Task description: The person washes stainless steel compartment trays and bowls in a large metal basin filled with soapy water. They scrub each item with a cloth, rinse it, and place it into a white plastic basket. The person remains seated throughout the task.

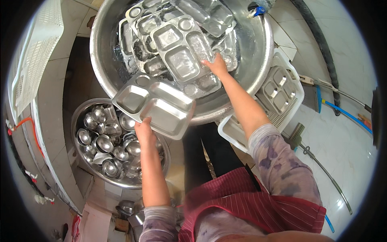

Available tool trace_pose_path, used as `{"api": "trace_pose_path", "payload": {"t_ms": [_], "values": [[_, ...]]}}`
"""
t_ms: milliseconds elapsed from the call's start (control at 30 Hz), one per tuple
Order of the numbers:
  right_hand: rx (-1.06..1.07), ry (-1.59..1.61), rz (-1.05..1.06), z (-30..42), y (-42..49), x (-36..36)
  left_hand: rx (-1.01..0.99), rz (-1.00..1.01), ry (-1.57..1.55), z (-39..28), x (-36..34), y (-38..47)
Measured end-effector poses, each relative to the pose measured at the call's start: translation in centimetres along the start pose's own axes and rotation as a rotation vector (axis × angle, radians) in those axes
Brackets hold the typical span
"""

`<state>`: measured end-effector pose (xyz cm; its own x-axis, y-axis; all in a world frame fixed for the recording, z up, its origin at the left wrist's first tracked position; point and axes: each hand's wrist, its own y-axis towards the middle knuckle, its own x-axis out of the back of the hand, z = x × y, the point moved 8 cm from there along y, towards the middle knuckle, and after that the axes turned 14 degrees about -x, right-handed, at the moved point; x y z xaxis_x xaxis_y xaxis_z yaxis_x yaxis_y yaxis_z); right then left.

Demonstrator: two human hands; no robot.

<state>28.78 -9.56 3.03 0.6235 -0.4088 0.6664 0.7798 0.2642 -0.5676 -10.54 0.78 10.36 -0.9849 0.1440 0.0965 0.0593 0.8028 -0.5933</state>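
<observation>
My left hand (145, 132) grips the lower edge of a stainless steel compartment tray (166, 116), tilted over the near left rim of a large round metal tub (102, 71). Inside the tub, my right hand (217, 65) has its thumb and fingers at the right edge of another compartment tray (182, 62). That tray lies on top of several more metal trays (148, 25), which sit in water. Whether the right fingers close under the edge is partly hidden, but they appear to hold it.
A metal basin (74, 127) of bowls and ladles stands at lower left. Right of the tub, a white plastic basket (297, 101) holds compartment trays (279, 87). A blue-handled squeegee (319, 99) and a metal pole (328, 177) are at the right. A white perforated basket (39, 60) is at upper left.
</observation>
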Motion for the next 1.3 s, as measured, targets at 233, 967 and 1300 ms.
{"api": "trace_pose_path", "payload": {"t_ms": [233, 967, 1300], "values": [[-0.311, 0.284, 0.732, -0.6, -5.4, -4.9, -0.02, -0.012, 0.092, -1.6, 2.2, -0.3], [-0.563, 1.327, -0.026, -3.1, 15.9, -3.3, 0.013, -0.09, -0.034, -1.7, 3.1, -2.7], [-0.492, 1.151, 0.182, -18.1, 17.0, 1.1, 0.08, 0.032, 0.015, -0.4, -1.1, -1.7]]}}
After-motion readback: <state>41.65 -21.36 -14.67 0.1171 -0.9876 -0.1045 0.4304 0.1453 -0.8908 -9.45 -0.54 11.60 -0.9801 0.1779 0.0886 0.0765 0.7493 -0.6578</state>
